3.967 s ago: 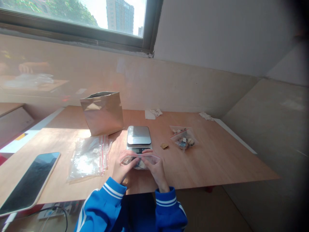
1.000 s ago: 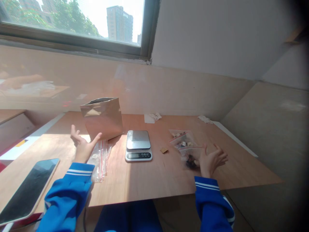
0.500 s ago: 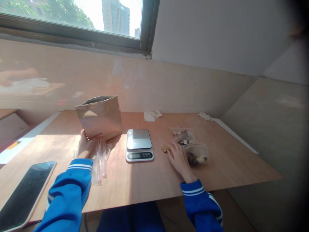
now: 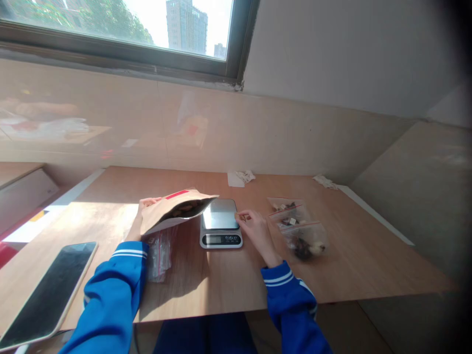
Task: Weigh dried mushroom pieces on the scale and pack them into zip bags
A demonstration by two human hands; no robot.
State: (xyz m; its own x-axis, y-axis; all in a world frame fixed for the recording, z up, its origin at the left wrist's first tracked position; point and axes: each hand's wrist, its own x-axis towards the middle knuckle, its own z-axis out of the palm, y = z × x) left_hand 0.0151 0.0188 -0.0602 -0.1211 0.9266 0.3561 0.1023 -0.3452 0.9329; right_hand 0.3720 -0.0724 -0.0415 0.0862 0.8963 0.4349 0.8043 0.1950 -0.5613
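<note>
My left hand (image 4: 144, 209) grips a kraft paper pouch (image 4: 158, 212) by its far left side. The pouch is tilted over, its dark mouth facing me and to the right, with some brownish contents faintly visible. My right hand (image 4: 254, 227) pinches a small brown piece (image 4: 238, 217) at the right edge of the kitchen scale (image 4: 220, 239); its exact kind is too small to tell. Several clear zip bags (image 4: 159, 258) lie beneath the pouch. To the right of my right hand are filled zip bags (image 4: 309, 242) with dark and pale dried bits.
A large phone or tablet (image 4: 47, 295) lies at the table's left front. Crumpled white paper (image 4: 245, 176) and another crumpled scrap (image 4: 325, 182) are along the back edge by the wall. The wooden table (image 4: 361, 246) has its front edge close to me.
My left hand has lifted and tipped the pouch from upright toward the right. My right hand has picked up the small brown piece and moved left to the scale.
</note>
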